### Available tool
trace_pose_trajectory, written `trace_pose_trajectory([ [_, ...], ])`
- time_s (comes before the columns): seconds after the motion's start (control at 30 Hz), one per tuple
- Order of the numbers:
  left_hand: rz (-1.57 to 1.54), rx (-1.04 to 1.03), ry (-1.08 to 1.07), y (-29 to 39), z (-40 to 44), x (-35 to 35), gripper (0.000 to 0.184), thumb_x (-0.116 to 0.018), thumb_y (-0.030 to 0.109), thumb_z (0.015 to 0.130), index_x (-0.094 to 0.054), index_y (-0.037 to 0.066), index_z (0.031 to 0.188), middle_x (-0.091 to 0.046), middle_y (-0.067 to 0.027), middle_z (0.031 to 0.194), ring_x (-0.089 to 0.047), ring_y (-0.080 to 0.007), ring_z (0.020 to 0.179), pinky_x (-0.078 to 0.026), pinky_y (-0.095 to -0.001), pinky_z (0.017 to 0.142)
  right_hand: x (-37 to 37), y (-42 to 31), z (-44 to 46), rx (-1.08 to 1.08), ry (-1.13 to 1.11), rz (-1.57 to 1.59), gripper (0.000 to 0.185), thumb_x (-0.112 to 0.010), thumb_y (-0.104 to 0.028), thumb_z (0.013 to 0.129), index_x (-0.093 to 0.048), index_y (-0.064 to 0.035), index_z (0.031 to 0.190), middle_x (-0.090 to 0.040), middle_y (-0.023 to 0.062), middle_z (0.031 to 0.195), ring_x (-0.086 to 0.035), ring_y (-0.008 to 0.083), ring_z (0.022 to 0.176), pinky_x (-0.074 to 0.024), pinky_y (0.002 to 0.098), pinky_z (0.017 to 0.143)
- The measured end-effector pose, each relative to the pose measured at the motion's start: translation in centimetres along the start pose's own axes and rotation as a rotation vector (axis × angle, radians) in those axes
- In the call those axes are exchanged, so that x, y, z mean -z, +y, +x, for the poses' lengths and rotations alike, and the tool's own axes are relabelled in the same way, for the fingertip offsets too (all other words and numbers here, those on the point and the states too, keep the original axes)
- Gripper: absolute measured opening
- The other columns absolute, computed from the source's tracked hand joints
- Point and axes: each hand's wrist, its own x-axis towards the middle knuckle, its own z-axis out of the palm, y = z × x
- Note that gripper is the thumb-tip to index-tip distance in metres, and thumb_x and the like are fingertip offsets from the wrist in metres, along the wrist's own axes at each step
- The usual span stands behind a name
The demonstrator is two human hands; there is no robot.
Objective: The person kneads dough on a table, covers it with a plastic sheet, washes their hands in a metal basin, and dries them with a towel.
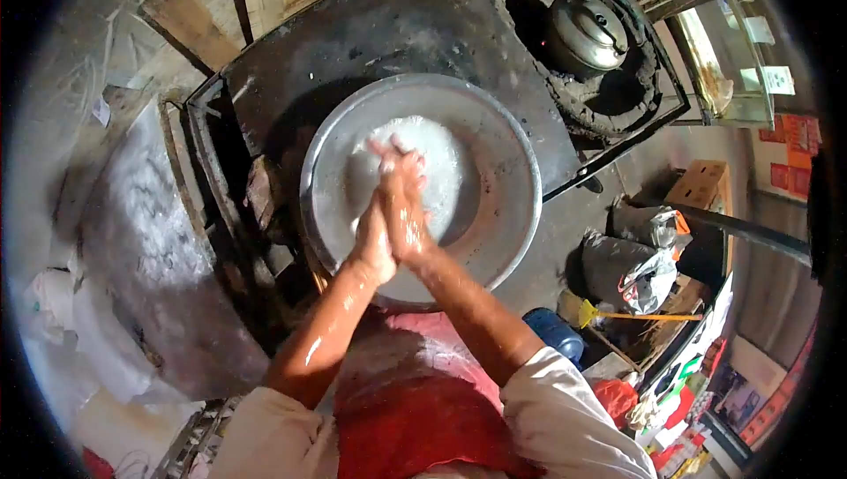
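Observation:
A wide metal basin (pixel 503 139) rests on a dark stove top, with white foamy liquid (pixel 441 148) inside it. Over the basin, my left hand (pixel 376 236) and my right hand (pixel 404 205) are pressed palm to palm, wet and shiny; which of the two is which is judged from the crossing of the arms only loosely. Some fingertips spread apart at the top, near the foam. No object shows between the palms. Both forearms are wet, and the sleeves are pushed up.
A metal kettle (pixel 587 33) sits on the burner at the back right. Silvery bags (pixel 626 272), a blue container (pixel 554 333) and a cardboard box (pixel 700 186) stand at the right. Wooden boards (pixel 185 20) lie at the back left.

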Motion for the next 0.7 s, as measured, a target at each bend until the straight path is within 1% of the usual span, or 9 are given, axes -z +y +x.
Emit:
trace_pose_trajectory([
  [0.13,0.04,-0.128,0.164,0.0,3.4,3.7,0.062,-0.031,0.053,0.099,-0.035,0.015,0.148,-0.032,-0.0023,0.154,-0.032,-0.0243,0.138,-0.031,-0.0444,0.106,-2.5,-0.3,-4.3,0.153,-0.006,0.055,0.057,-0.034,-0.04,0.103,-0.033,-0.0061,0.149,-0.015,0.0208,0.159,-0.014,0.0334,0.147,-0.0085,0.0405,0.118],
  [0.23,-0.056,-0.142,0.113,-2.3,0.1,0.6,0.067,-0.029,0.057,0.099,-0.035,0.012,0.149,-0.033,-0.0024,0.154,-0.031,-0.0198,0.14,-0.024,-0.0397,0.113,-0.3,2.4,0.5,-0.045,-0.166,0.049,0.06,-0.028,-0.043,0.103,-0.031,-0.0027,0.148,-0.013,0.0235,0.158,-0.012,0.0328,0.148,-0.0104,0.0367,0.119],
  [0.3,-0.277,-0.074,0.133,-2.9,-0.7,0.5,0.071,-0.027,0.061,0.098,-0.029,0.013,0.152,-0.025,0.0,0.158,-0.027,-0.0191,0.142,-0.022,-0.042,0.114,0.9,-0.1,2.1,-0.021,-0.082,-0.052,0.058,-0.024,-0.047,0.102,-0.046,-0.0111,0.143,-0.024,0.0264,0.153,-0.022,0.0407,0.143,-0.0181,0.046,0.117],
  [0.4,0.155,-0.078,0.12,1.0,0.1,0.5,0.068,-0.029,0.058,0.099,-0.025,0.017,0.153,-0.022,-0.0002,0.16,-0.023,-0.0211,0.144,-0.022,-0.0468,0.112,-0.7,-0.5,-1.4,0.022,-0.05,-0.104,0.058,-0.026,-0.049,0.102,-0.05,-0.0114,0.14,-0.029,0.0258,0.152,-0.024,0.0412,0.142,-0.0188,0.048,0.116],
  [0.43,0.179,-0.238,0.053,0.1,1.0,3.1,0.066,-0.029,0.056,0.099,-0.026,0.019,0.153,-0.025,0.0001,0.158,-0.023,-0.0222,0.144,-0.024,-0.047,0.111,-1.5,-0.6,-2.7,0.079,-0.072,-0.07,0.058,-0.026,-0.047,0.102,-0.049,-0.0084,0.14,-0.028,0.025,0.152,-0.023,0.0411,0.142,-0.0162,0.0468,0.117],
  [0.53,-0.091,-0.082,0.086,-1.9,1.0,2.7,0.066,-0.03,0.053,0.101,-0.025,0.013,0.152,-0.025,-0.002,0.158,-0.025,-0.0224,0.143,-0.022,-0.0437,0.115,-0.7,2.7,-1.3,0.185,-0.174,-0.086,0.057,-0.025,-0.042,0.104,-0.048,-0.0037,0.139,-0.028,0.0242,0.153,-0.021,0.0408,0.143,-0.0121,0.0452,0.118],
  [0.6,-0.391,0.046,0.116,-3.5,-0.6,0.5,0.066,-0.03,0.054,0.101,-0.027,0.011,0.151,-0.03,-0.0029,0.155,-0.025,-0.0177,0.143,-0.018,-0.0376,0.118,1.9,5.4,1.8,0.103,-0.189,-0.288,0.05,-0.033,-0.041,0.102,-0.054,-0.009,0.135,-0.031,0.0265,0.15,-0.027,0.0426,0.14,-0.0187,0.0482,0.115],
  [0.63,-0.336,-0.042,0.03,-4.4,-0.7,0.9,0.067,-0.032,0.056,0.1,-0.028,0.012,0.151,-0.029,-0.0024,0.156,-0.022,-0.0202,0.144,-0.014,-0.0384,0.119,2.8,6.4,2.9,0.265,-0.117,-0.48,0.044,-0.045,-0.036,0.098,-0.057,-0.012,0.133,-0.036,0.0271,0.147,-0.034,0.0447,0.134,-0.0255,0.0507,0.112],
  [0.7,-0.335,0.118,0.149,-2.1,0.0,1.7,0.07,-0.033,0.057,0.099,-0.028,0.01,0.151,-0.026,-0.0039,0.157,-0.018,-0.023,0.146,-0.01,-0.0393,0.119,4.7,5.2,4.5,0.461,-0.088,-0.598,0.041,-0.053,-0.027,0.094,-0.057,-0.0096,0.131,-0.04,0.0278,0.143,-0.041,0.0459,0.127,-0.0335,0.0495,0.107],
])
